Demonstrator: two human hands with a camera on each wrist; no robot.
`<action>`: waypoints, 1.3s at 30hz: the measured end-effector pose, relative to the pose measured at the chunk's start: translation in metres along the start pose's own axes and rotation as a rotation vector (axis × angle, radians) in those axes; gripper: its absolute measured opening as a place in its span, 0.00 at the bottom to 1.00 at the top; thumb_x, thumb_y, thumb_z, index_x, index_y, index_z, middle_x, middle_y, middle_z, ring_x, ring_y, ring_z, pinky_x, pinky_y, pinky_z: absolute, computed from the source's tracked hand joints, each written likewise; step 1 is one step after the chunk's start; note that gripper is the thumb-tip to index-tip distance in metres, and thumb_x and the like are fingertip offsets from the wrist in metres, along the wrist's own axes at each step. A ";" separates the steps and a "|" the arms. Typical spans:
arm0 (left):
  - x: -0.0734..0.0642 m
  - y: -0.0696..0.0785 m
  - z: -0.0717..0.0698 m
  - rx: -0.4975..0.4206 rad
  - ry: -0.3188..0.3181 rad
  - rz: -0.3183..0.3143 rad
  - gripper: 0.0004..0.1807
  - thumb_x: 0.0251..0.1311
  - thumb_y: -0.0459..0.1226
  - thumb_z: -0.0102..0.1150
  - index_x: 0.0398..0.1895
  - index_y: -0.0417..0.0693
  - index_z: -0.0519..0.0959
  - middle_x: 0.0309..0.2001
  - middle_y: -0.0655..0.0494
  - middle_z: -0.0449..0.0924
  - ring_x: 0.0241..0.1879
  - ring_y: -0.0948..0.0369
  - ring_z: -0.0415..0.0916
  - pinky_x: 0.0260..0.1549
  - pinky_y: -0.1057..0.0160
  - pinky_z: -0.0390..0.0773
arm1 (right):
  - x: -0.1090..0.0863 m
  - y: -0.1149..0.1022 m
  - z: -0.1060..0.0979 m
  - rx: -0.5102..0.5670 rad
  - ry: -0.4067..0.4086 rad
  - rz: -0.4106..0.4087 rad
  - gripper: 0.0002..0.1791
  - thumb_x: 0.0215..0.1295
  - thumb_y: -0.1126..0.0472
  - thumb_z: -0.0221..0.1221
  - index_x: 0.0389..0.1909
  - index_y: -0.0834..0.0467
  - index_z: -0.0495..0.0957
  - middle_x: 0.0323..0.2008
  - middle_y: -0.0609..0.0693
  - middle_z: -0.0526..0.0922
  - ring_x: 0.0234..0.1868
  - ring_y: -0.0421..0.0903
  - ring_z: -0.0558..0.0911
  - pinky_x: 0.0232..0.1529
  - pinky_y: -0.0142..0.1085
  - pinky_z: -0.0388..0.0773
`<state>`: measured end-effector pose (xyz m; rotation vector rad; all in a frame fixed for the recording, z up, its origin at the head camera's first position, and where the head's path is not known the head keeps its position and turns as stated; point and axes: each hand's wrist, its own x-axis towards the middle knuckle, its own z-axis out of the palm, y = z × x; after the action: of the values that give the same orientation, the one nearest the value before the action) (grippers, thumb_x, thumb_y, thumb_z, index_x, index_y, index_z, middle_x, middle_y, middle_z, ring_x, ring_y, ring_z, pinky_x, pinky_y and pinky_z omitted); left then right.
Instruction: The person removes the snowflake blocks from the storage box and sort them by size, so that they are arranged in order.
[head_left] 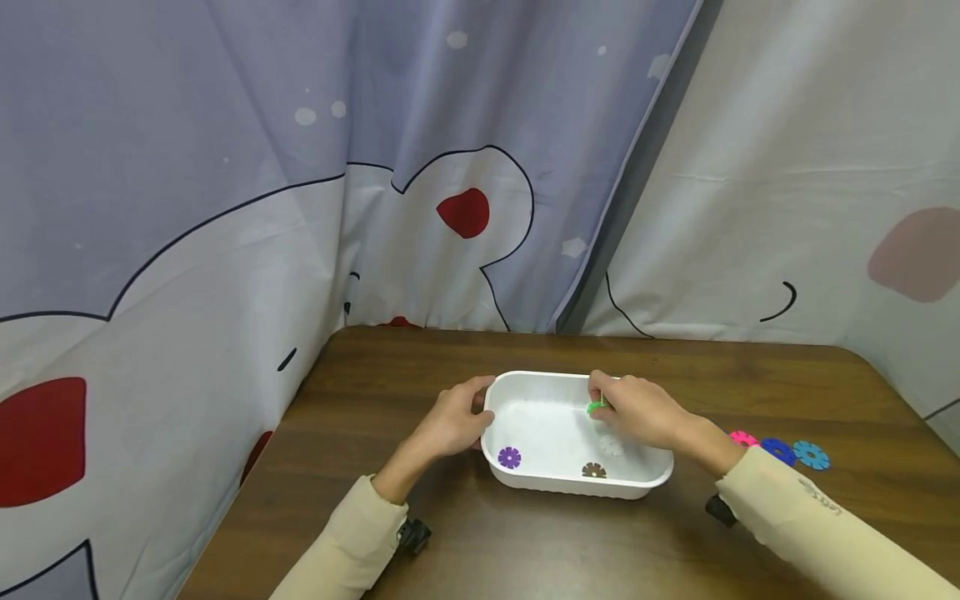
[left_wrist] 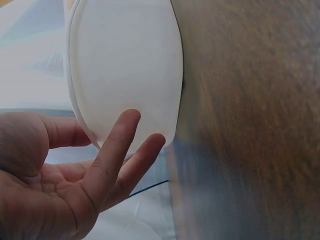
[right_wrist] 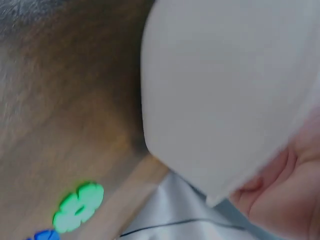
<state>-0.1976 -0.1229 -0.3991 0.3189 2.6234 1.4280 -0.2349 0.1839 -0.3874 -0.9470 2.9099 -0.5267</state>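
A white plastic tray (head_left: 558, 482) sits on the table. My left hand (head_left: 453, 421) holds its left end, thumb at the rim and fingers along the outer wall, as the left wrist view shows. Over the tray's right part, my right hand (head_left: 641, 410) pinches a green notched disc (head_left: 596, 407) near the back wall; the hand partly covers it. Inside the tray lie a purple snowflake disc (head_left: 509, 457) at the front left, a brown one (head_left: 594, 471) near the front wall and a whitish one (head_left: 611, 445) below the right hand.
Right of the tray, a pink disc (head_left: 743, 438), a dark blue disc (head_left: 778, 452) and a light blue disc (head_left: 812, 455) lie on the wooden table (head_left: 420, 358). Another green disc (right_wrist: 78, 207) shows on the table in the right wrist view. A printed curtain (head_left: 450, 100) hangs behind.
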 end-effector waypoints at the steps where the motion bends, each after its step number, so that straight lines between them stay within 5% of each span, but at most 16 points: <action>1: 0.000 0.000 0.000 -0.002 0.000 0.000 0.31 0.70 0.26 0.58 0.76 0.33 0.67 0.56 0.29 0.83 0.34 0.49 0.88 0.22 0.61 0.89 | -0.001 0.002 -0.004 0.054 -0.007 -0.005 0.11 0.71 0.61 0.68 0.39 0.51 0.73 0.24 0.42 0.78 0.25 0.39 0.74 0.27 0.33 0.70; 7: 0.000 0.002 0.000 -0.013 0.000 -0.011 0.31 0.70 0.26 0.57 0.77 0.33 0.67 0.56 0.28 0.83 0.37 0.45 0.89 0.23 0.61 0.89 | -0.012 0.018 -0.025 0.308 -0.052 -0.086 0.10 0.71 0.68 0.66 0.45 0.57 0.74 0.25 0.50 0.82 0.30 0.49 0.86 0.29 0.31 0.74; 16: -0.001 0.001 0.002 -0.005 -0.005 -0.017 0.31 0.71 0.27 0.57 0.77 0.33 0.67 0.57 0.28 0.82 0.37 0.47 0.89 0.24 0.60 0.90 | -0.038 0.049 -0.043 0.422 -0.063 -0.039 0.10 0.73 0.65 0.65 0.51 0.58 0.78 0.28 0.49 0.84 0.32 0.45 0.86 0.32 0.35 0.84; 33: -0.001 0.002 0.001 -0.009 0.002 -0.027 0.31 0.71 0.27 0.57 0.77 0.35 0.67 0.57 0.29 0.83 0.37 0.47 0.89 0.23 0.61 0.89 | -0.097 0.106 -0.055 0.323 0.091 0.062 0.10 0.74 0.66 0.63 0.53 0.57 0.82 0.29 0.45 0.80 0.26 0.37 0.75 0.24 0.32 0.75; 39: -0.001 0.002 0.001 -0.008 -0.003 -0.028 0.31 0.71 0.27 0.57 0.77 0.34 0.67 0.58 0.29 0.82 0.38 0.47 0.89 0.24 0.60 0.90 | -0.121 0.133 -0.058 0.334 0.109 0.127 0.09 0.75 0.69 0.62 0.52 0.64 0.79 0.29 0.48 0.81 0.28 0.40 0.80 0.29 0.32 0.82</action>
<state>-0.1959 -0.1214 -0.3978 0.2822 2.6092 1.4277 -0.2195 0.3725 -0.3855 -0.7040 2.8161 -1.0417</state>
